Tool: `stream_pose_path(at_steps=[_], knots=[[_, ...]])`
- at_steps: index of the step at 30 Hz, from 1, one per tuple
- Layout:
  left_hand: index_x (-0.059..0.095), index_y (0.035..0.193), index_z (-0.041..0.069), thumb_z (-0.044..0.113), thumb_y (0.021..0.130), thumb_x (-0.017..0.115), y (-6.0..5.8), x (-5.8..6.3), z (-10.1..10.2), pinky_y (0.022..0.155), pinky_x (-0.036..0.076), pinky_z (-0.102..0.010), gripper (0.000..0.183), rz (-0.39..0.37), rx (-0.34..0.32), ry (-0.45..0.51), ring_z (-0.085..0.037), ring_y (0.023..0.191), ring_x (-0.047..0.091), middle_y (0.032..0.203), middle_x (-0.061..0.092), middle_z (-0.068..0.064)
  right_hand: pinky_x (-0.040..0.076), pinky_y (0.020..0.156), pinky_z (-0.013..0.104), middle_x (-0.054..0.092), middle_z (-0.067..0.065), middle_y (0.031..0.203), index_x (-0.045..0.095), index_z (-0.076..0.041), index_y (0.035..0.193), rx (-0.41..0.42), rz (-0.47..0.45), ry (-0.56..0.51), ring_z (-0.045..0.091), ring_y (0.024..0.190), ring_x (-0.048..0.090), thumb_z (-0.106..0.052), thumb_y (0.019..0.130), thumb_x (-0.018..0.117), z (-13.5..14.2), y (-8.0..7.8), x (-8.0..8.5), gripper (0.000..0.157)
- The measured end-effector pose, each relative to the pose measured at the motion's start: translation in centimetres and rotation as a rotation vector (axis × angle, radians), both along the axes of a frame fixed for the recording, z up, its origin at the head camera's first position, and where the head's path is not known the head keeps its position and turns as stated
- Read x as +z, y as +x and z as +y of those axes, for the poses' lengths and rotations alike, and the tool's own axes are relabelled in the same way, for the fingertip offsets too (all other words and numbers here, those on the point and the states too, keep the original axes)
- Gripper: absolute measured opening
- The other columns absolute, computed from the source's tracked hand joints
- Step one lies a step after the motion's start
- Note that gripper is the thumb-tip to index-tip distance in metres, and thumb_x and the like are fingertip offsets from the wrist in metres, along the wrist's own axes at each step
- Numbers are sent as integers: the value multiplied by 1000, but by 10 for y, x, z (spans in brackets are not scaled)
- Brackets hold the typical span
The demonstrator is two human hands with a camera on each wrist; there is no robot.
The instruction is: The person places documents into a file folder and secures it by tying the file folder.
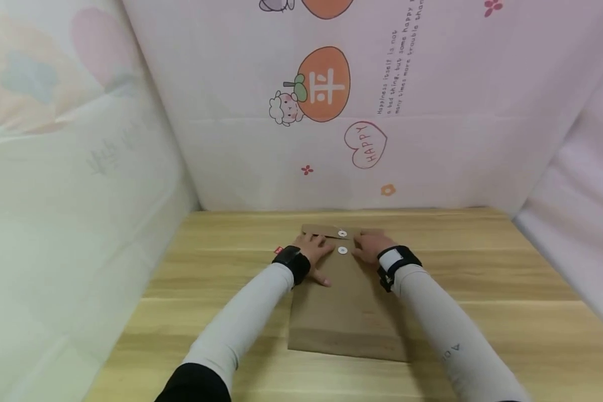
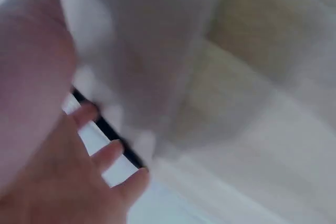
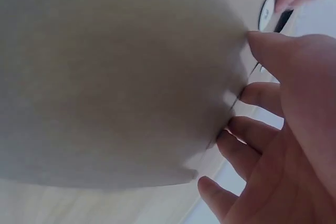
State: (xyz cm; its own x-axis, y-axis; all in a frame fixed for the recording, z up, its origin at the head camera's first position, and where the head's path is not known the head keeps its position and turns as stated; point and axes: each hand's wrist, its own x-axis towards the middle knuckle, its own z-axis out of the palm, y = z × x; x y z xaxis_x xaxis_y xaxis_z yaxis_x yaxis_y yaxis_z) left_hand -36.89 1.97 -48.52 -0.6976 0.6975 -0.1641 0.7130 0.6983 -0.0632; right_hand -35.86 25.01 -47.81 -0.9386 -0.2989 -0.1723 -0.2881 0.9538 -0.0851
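Note:
A brown kraft paper envelope (image 1: pixel 349 312) lies on the table, its flap (image 1: pixel 321 229) at the far end. One white button (image 1: pixel 342 233) is on the flap and another white button (image 1: pixel 343 250) on the body. My left hand (image 1: pixel 314 254) rests on the upper left part with fingers spread; in the left wrist view its fingertips (image 2: pixel 137 178) reach a dark gap along the flap. With thumb on the paper, my right hand (image 1: pixel 373 247) touches the flap's edge on the right. Its separated fingers (image 3: pixel 244 153) line that edge in the right wrist view.
The wooden table (image 1: pixel 221 262) extends on both sides of the envelope. A printed white cloth (image 1: pixel 432 156) hangs behind it, with more cloth at left and right. A small red tag (image 1: pixel 278 250) shows beside the left wristband.

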Motion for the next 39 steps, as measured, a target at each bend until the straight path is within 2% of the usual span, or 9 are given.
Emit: stream_pose_path(at_steps=[5, 12, 16, 19, 23, 26, 31, 35, 39], knots=[[41, 157, 27, 85, 62, 76, -8, -2, 4, 119, 25, -59, 116, 162, -44, 23, -37, 148, 28, 159, 36, -9, 50, 85, 44, 61, 13, 105, 56, -7, 96, -39, -45, 1, 33, 96, 59, -28, 102, 60, -6, -2, 4, 22], [33, 161, 23, 77, 71, 77, -9, 3, -3, 116, 36, -44, 114, -82, 54, 75, -34, 151, 30, 166, 31, -7, 50, 82, 44, 59, 14, 98, 54, -6, 93, 6, -42, -27, 30, 88, 57, -26, 101, 60, -3, -5, 11, 23], [29, 162, 23, 72, 75, 77, -8, 13, -5, 119, 32, -44, 111, -143, 71, 96, -35, 154, 22, 168, 25, -8, 48, 75, 43, 58, 12, 88, 53, -5, 89, 22, 11, -61, 28, 80, 56, -26, 99, 63, -2, -10, 13, 25], [32, 161, 23, 66, 77, 79, -2, 23, -6, 118, 33, -43, 106, -168, 90, 89, -34, 154, 21, 168, 27, -7, 50, 80, 46, 63, 15, 94, 62, -1, 102, -9, 14, -192, 31, 88, 60, -29, 94, 70, -4, -14, 10, 30], [36, 160, 24, 67, 75, 81, -2, 11, -6, 116, 36, -43, 105, -129, 90, 83, -34, 152, 25, 166, 31, -6, 49, 85, 51, 65, 21, 109, 64, 4, 116, -135, -64, -442, 37, 101, 61, -32, 89, 75, -11, -17, 6, 46], [35, 160, 28, 71, 73, 80, 0, 10, -6, 115, 37, -49, 107, -114, 94, 81, -36, 150, 28, 166, 30, -4, 49, 77, 42, 67, 14, 103, 68, -1, 106, -203, -129, -535, 29, 92, 60, -33, 91, 74, -16, -26, 3, 36], [28, 162, 34, 77, 71, 77, -6, -3, -3, 111, 38, -60, 112, -93, 104, 55, -37, 150, 25, 167, 22, -1, 44, 68, 31, 63, 4, 84, 72, -1, 93, -149, -220, -659, 18, 75, 54, -31, 99, 65, -22, -31, 3, 31], [29, 163, 31, 79, 74, 73, -8, 4, -6, 112, 38, -58, 110, -100, 121, 24, -37, 153, 19, 170, 16, -3, 45, 89, 38, 67, 13, 101, 66, 6, 93, -100, -172, -793, 24, 96, 58, -27, 102, 60, -23, -25, 17, 36], [34, 161, 29, 81, 72, 72, -11, -6, -14, 108, 43, -52, 110, -90, 149, 44, -35, 151, 23, 169, 20, -6, 35, 115, 54, 60, 24, 137, 59, 14, 94, -100, -232, -1013, 34, 131, 54, -23, 106, 57, -21, -15, 26, 38]])
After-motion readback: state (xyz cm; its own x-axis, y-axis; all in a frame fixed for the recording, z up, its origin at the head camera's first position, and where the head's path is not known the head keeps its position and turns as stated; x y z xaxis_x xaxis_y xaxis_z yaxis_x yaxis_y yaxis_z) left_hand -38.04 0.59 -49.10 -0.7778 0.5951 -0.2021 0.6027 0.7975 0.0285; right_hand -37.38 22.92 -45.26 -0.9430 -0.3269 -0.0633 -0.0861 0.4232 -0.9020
